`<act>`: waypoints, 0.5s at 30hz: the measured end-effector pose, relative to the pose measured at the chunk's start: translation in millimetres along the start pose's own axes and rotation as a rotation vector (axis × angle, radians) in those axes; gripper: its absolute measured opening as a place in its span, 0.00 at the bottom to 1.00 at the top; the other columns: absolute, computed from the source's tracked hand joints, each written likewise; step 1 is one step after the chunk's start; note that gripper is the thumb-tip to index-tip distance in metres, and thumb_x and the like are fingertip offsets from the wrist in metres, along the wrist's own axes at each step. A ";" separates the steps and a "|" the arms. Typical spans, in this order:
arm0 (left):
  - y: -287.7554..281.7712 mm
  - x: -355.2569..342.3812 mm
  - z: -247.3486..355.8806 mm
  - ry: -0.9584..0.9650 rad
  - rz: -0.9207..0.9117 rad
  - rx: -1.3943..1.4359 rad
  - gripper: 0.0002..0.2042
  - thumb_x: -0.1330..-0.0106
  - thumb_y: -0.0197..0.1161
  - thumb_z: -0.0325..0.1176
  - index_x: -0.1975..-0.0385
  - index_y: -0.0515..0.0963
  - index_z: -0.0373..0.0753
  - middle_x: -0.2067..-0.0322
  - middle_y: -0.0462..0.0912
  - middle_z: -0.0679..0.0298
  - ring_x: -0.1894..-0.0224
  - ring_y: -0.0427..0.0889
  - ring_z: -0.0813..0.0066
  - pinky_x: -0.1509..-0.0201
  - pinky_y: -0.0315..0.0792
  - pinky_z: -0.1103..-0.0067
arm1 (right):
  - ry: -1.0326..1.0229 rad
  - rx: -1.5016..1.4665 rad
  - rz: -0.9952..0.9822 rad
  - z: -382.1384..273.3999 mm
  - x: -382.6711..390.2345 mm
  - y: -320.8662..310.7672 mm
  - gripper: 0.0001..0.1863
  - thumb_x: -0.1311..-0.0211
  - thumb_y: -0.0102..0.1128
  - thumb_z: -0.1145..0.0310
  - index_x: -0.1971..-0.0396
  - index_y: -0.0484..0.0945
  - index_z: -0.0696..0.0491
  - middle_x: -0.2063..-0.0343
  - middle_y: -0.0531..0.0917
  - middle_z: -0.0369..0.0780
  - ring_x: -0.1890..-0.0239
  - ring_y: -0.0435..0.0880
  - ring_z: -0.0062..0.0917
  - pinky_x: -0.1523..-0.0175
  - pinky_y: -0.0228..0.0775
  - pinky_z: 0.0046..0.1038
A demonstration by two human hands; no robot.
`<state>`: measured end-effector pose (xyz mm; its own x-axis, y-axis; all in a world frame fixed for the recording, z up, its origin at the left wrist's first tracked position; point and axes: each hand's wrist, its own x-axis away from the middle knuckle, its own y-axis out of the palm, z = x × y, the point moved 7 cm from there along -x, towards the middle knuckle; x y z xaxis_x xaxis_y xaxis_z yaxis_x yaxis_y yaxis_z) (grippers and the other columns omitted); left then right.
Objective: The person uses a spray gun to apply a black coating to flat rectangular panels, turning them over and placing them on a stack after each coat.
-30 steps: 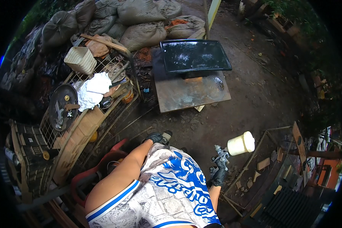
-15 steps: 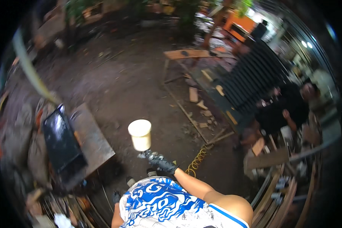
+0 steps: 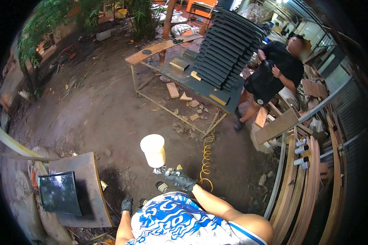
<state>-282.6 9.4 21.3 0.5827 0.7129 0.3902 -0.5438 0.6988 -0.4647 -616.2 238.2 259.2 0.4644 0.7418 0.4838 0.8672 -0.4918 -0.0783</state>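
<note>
**Spray gun (image 3: 162,170) held, hose (image 3: 207,157) close by**

The gun sits in the right hand (image 3: 183,181), gloved fingers closed on it, its white cup (image 3: 153,151) just beyond them. The coiled yellow hose hangs just right of those fingers; a snag could jerk the gun, and tilting might spill any contents. The left fingers (image 3: 127,201) are apart; I cannot tell their grip. Left of them, a glossy black panel (image 3: 60,192) sits over the surface (image 3: 95,194).

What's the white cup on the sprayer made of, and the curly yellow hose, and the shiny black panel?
White cup: probably plastic, with smooth, pale, softly shiny walls.

Yellow hose: likely bendy plastic, since it's thin, bright and wound in springy loops.

Black panel: a glossy coating, perhaps paint, because it reflects light like a mirror. What's underneath, I can't tell.
</note>
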 end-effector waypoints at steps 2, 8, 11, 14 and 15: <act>6.8 -10.4 14.1 -0.071 -0.088 -0.025 0.19 0.33 0.53 0.46 0.68 0.83 0.36 0.70 0.84 0.49 0.67 0.83 0.57 0.64 0.72 0.65 | -0.216 0.141 0.031 -8.5 9.0 -10.0 0.14 0.38 0.65 0.60 0.58 0.84 0.53 0.65 0.85 0.34 0.65 0.81 0.17 0.68 0.76 0.24; 40.5 -27.5 10.2 -0.066 -0.216 -0.004 0.12 0.38 0.64 0.40 0.70 0.80 0.36 0.75 0.79 0.62 0.72 0.75 0.72 0.66 0.69 0.71 | 0.172 -0.066 0.078 -2.3 23.0 -41.9 0.19 0.40 0.65 0.56 0.53 0.83 0.51 0.61 0.84 0.33 0.58 0.81 0.20 0.64 0.78 0.27; 41.2 -35.3 5.7 0.294 -0.208 -0.457 0.09 0.40 0.63 0.38 0.68 0.82 0.40 0.70 0.83 0.55 0.67 0.81 0.60 0.59 0.73 0.66 | 0.141 -0.046 0.062 -5.0 14.8 -50.1 0.19 0.40 0.65 0.56 0.53 0.82 0.51 0.61 0.84 0.34 0.60 0.80 0.19 0.66 0.77 0.26; 51.5 -30.4 27.1 0.485 -0.250 -0.787 0.10 0.40 0.61 0.40 0.65 0.83 0.42 0.64 0.84 0.50 0.60 0.83 0.53 0.55 0.75 0.63 | 0.101 -0.036 0.051 2.7 -4.4 -59.5 0.20 0.40 0.65 0.56 0.53 0.83 0.52 0.61 0.84 0.35 0.62 0.80 0.20 0.68 0.77 0.26; 50.6 -26.2 32.8 0.437 -0.275 -0.778 0.12 0.40 0.59 0.41 0.64 0.83 0.42 0.61 0.83 0.49 0.57 0.82 0.51 0.52 0.75 0.61 | 0.096 -0.001 0.043 -3.8 -7.9 -59.6 0.20 0.39 0.65 0.55 0.52 0.82 0.52 0.61 0.84 0.35 0.63 0.80 0.20 0.69 0.77 0.26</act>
<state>-345.1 28.0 13.6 0.8922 0.3329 0.3053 0.1122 0.4913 -0.8637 -672.3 260.0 263.4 0.4817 0.6733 0.5610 0.8467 -0.5226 -0.0997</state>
